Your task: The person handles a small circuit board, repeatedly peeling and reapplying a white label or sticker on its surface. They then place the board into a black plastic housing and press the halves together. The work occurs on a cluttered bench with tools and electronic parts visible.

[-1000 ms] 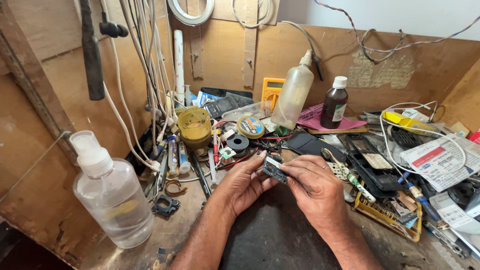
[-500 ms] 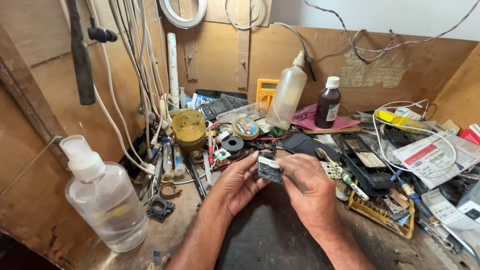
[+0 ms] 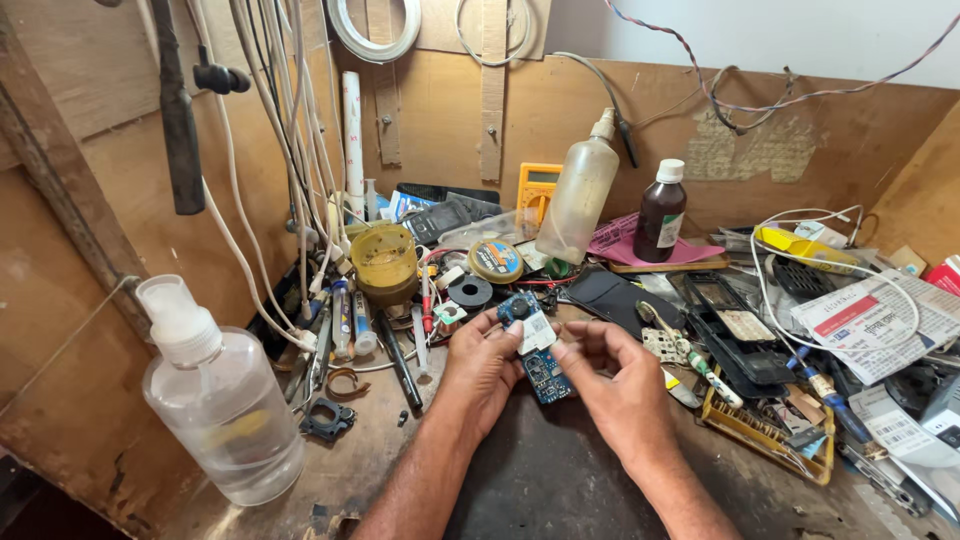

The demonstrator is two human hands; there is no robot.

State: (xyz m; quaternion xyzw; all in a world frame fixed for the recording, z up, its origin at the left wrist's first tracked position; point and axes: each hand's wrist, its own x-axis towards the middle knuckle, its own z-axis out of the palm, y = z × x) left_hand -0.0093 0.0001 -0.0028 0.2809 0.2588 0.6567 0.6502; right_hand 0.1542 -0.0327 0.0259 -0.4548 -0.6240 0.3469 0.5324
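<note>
Setting: cluttered wooden counter (image 3: 400, 480), cables hanging upper left.
Board: blue circuit board (image 3: 532, 345), frame centre.
Left hand (image 3: 482, 365): fingers gripping board.
Right hand (image 3: 622, 385): fingers pinching its edge.
Lower left: clear bottle (image 3: 222, 410).

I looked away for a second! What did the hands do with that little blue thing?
The blue circuit board was turned: a second ago it lay flat and sideways between the fingertips, now it stands on end, long side pointing away. The left hand grips it from the left; the right hand pinches its right edge. Both kept hold throughout. The bottles and clutter on the bench stayed put.
</note>
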